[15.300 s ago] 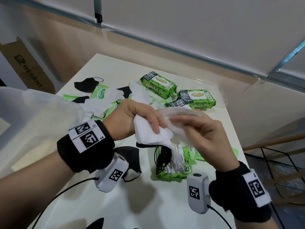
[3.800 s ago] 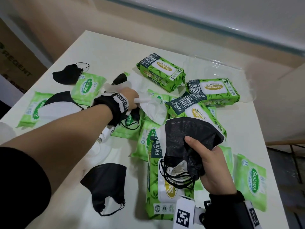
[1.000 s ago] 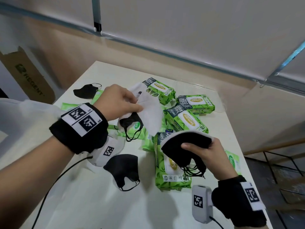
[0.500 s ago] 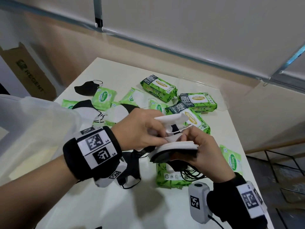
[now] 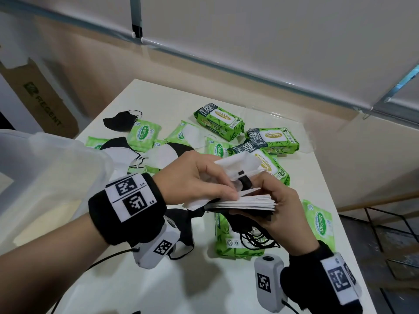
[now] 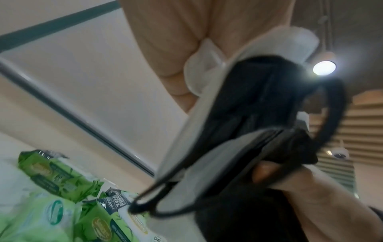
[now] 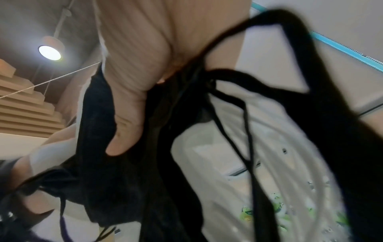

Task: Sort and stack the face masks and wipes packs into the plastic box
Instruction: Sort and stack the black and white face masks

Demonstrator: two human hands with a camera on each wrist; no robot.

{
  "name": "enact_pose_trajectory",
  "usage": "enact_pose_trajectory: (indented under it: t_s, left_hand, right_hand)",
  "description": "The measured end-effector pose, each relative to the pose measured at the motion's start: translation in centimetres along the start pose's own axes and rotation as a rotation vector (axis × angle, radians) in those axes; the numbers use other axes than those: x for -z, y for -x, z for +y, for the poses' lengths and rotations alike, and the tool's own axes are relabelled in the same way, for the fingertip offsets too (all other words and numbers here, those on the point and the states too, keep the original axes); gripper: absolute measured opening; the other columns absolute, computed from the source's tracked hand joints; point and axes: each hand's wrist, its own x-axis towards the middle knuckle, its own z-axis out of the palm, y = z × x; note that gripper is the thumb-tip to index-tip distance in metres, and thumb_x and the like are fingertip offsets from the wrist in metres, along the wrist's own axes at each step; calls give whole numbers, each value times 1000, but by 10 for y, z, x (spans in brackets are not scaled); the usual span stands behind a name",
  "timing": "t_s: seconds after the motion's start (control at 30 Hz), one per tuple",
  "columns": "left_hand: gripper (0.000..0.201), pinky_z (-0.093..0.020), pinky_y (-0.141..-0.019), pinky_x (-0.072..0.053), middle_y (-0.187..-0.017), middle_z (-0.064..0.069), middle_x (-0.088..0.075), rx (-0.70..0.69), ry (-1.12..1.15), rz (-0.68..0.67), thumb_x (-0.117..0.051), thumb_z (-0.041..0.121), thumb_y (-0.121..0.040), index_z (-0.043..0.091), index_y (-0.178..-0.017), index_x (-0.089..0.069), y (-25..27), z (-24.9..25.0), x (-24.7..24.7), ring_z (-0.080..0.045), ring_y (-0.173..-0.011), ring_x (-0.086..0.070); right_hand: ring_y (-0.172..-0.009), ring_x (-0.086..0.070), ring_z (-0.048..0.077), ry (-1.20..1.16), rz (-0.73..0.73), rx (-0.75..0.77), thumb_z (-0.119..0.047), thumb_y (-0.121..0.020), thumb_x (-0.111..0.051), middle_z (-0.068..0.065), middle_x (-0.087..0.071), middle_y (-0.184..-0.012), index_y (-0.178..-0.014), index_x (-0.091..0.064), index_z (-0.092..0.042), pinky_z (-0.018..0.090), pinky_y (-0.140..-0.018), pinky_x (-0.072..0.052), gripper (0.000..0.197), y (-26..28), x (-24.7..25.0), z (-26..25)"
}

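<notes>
Scattered across the white bench, wipes packs and loose masks are still waiting; both hands are gripping a mask stack, the plastic box sitting left.

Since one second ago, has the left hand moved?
Yes. The left hand came toward the person, away from the far wipes pack, and now meets the mask stack.

mask stack: folded black/white masks, flat, gripped in right hand, black loops dangling | top white mask: pinched by left hand over stack | loose masks + green wipes packs scattered on table | plastic box: translucent, far left
</notes>
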Motion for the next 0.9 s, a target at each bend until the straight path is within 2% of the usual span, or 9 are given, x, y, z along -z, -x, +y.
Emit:
enact_pose_trajectory:
  t_s: [0.1,0.17,0.27,0.4,0.5,0.57,0.7,0.8,0.9]
  left_hand:
    - [18,-12,-78,-47,-78,3,-73,82,71,9,-79,29,-56,21,-72,-78,1,3,5,-5,-78,-67]
    - [17,-9,-78,-46,-76,8,-73,127,120,13,-80,22,-58,23,-74,-77,2,3,9,-1,-80,-67]
    - [20,-6,-75,-44,-76,10,-73,170,219,27,-77,3,-66,21,-76,-77,1,-1,11,2,-82,-66]
    - [18,-8,-81,-44,-85,8,-74,180,270,-12,-80,12,-64,25,-76,-78,1,-3,7,-2,-92,-67]
    - [21,-9,-77,-45,-81,9,-74,174,297,13,-76,6,-67,25,-74,-77,0,-6,4,0,-83,-66]
    - [21,-10,-76,-46,-81,7,-74,173,348,39,-75,3,-66,23,-72,-77,-1,-8,2,-1,-84,-67]
    - [18,-15,-88,-48,-88,1,-74,176,392,118,-78,6,-60,21,-69,-76,-4,-17,5,-10,-100,-65]
    - [20,-15,-77,-51,-85,-2,-71,194,450,216,-74,-3,-64,17,-67,-73,-9,-19,12,-10,-92,-66]
    - [20,-14,-67,-51,-84,4,-71,205,518,285,-64,-11,-75,9,-75,-62,-12,-19,20,-2,-80,-65]
  right_hand:
    - [-62,-59,10,-31,62,6,-34,-61,-82,-2,-65,-73,-76,-58,-25,19,-58,-47,29,1,-1,0]
    - [-61,-57,8,-50,111,-14,-34,-59,-81,-5,-63,-70,-75,-57,-30,19,-58,-46,29,3,-1,-1]
    - [-60,-55,11,-78,158,-2,-29,-58,-81,-4,-59,-68,-76,-56,-31,21,-57,-46,31,4,-1,-1]
    - [-61,-52,26,-115,212,28,-26,-59,-82,2,-55,-71,-79,-53,-32,38,-55,-46,36,5,-4,0]
    - [-61,-48,21,-138,257,59,-27,-61,-83,-4,-50,-71,-80,-48,-34,34,-55,-43,40,5,-5,3]
    - [-68,-49,22,-39,252,114,-31,-65,-84,-1,-50,-76,-78,-46,-33,31,-60,-42,40,5,-2,3]
    - [-81,-48,14,91,189,135,-18,-63,-83,-6,-44,-90,-75,-52,-31,18,-69,-39,36,6,3,5]
    - [-99,-48,9,176,199,103,-34,-64,-77,-1,-45,-99,-72,-53,-29,11,-85,-36,26,7,7,5]
    - [-120,-48,10,188,223,68,-37,-67,-77,-10,-56,-114,-70,-52,-29,17,-98,-36,27,8,12,2]
